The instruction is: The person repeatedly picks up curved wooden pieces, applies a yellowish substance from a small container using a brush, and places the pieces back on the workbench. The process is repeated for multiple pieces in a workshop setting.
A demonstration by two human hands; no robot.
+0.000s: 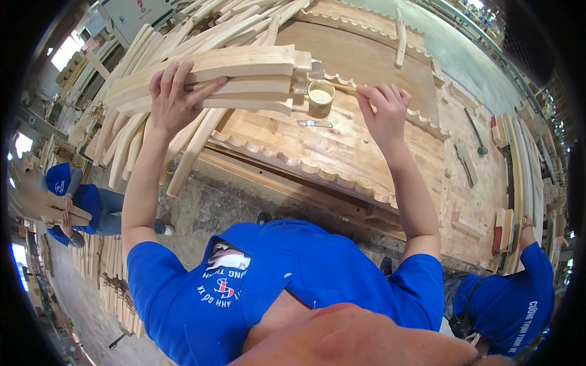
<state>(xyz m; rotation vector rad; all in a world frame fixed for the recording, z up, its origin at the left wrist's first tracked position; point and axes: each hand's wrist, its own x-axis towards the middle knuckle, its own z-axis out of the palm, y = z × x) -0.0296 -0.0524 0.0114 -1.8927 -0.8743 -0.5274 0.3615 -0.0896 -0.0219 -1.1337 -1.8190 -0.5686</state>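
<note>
My left hand [173, 97] is closed round a bundle of several pale wooden bars [250, 70], held up level over the table. The bars' stepped, narrower ends [300, 61] point right. In the fingers of my right hand [384, 107] is a thin brush handle [343, 88] that reaches left toward those ends. The handle's far tip is partly hidden, and I cannot tell whether it touches the wood. Just below it a small cup [320, 108] of cream-coloured liquid stands on the wooden tabletop [268, 131]. A small flat blade-like tool [315, 124] lies in front of the cup.
A big heap of curved wooden bars [131, 134] covers the table's left end, some overhanging its edge. Scalloped wooden strips [305, 168] run along the tabletop. At the right lies a green-ended rod [479, 143]. One co-worker [91, 201] stands left, another [506, 299] right.
</note>
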